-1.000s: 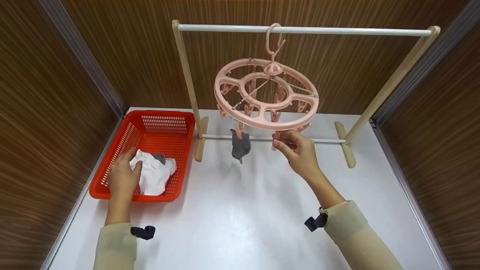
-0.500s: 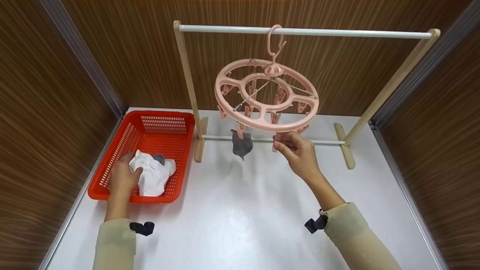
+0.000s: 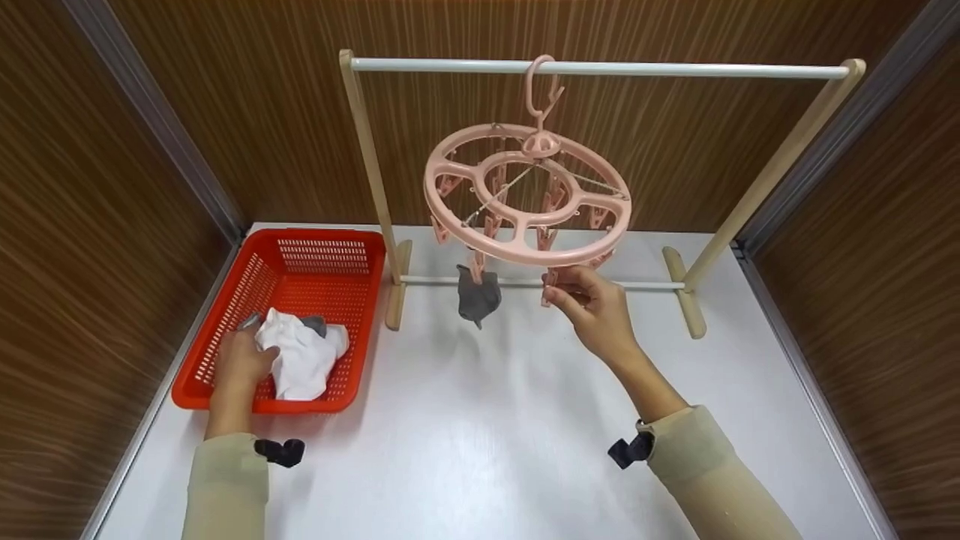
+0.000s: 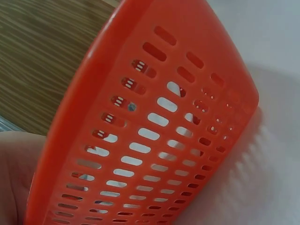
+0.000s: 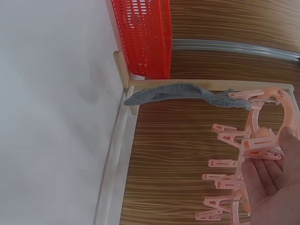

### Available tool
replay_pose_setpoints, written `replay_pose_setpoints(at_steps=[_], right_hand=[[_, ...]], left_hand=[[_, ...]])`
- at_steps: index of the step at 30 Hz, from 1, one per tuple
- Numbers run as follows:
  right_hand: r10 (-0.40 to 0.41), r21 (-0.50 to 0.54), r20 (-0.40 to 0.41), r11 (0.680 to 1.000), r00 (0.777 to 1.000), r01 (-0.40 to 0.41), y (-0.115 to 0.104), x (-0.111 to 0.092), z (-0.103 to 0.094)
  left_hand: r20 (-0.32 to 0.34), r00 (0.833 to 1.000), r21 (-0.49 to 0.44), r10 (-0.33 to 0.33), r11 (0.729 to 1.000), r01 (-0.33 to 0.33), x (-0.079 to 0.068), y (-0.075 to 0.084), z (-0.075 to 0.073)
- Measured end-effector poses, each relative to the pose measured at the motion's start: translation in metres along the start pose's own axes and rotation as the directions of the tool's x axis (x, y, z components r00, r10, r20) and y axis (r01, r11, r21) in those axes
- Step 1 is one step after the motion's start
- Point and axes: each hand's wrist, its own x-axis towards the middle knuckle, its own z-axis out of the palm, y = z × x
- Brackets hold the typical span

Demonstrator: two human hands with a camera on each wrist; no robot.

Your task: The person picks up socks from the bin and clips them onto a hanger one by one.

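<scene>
My right hand (image 3: 600,315) pinches a pink clothespin (image 3: 550,289) on the near edge of the round pink clip hanger (image 3: 517,249). The right wrist view also shows this clothespin (image 5: 262,143) between thumb and fingers. To its left, a grey sock (image 3: 478,298) hangs from another clip. My left hand (image 3: 238,361) reaches into the red basket (image 3: 315,292), fingers bent down beside a white cloth (image 3: 304,358). Grey fabric (image 3: 250,321) shows just past those fingers; the fingertips are hidden. In the left wrist view the basket wall (image 4: 154,112) blocks most of the hand.
The hanger hooks over a white rail (image 3: 675,70) on a wooden stand (image 3: 772,180). Its lower bar (image 3: 645,286) runs behind the right hand. Another grey piece (image 3: 315,325) lies behind the white cloth. Wood-grain walls close in the back and sides of the white table (image 3: 465,435).
My left fingers have bent lower and drawn slightly back, and grey fabric has come into sight by them. The right hand keeps its pinch on the clothespin. The hanging sock has turned a little.
</scene>
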Motion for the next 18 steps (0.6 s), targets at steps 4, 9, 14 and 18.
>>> replay_pose_setpoints(at_steps=[4, 9, 14, 18], right_hand=[[-0.011, -0.004, 0.001, 1.0, 1.0, 0.011, 0.0001, 0.0006, 0.0005], [0.002, -0.003, 0.0, 1.0, 1.0, -0.002, 0.0004, 0.0004, 0.001], [0.009, 0.002, 0.002, 1.0, 1.0, -0.009, 0.0004, 0.0007, 0.0009], [0.007, -0.006, -0.006, 1.0, 1.0, -0.007, -0.0004, 0.0004, 0.0006]], left_hand=[[-0.008, 0.999, -0.013, -0.031, 0.999, 0.031, -0.0009, -0.0023, 0.001], [0.017, 0.998, -0.017, -0.066, 0.998, 0.066, -0.0014, -0.004, 0.0017], [0.057, 0.996, -0.015, -0.074, 0.997, 0.075, 0.002, -0.0064, 0.0002], [0.102, 0.992, -0.057, -0.072, 0.995, 0.078, 0.0048, -0.0065, 0.0001]])
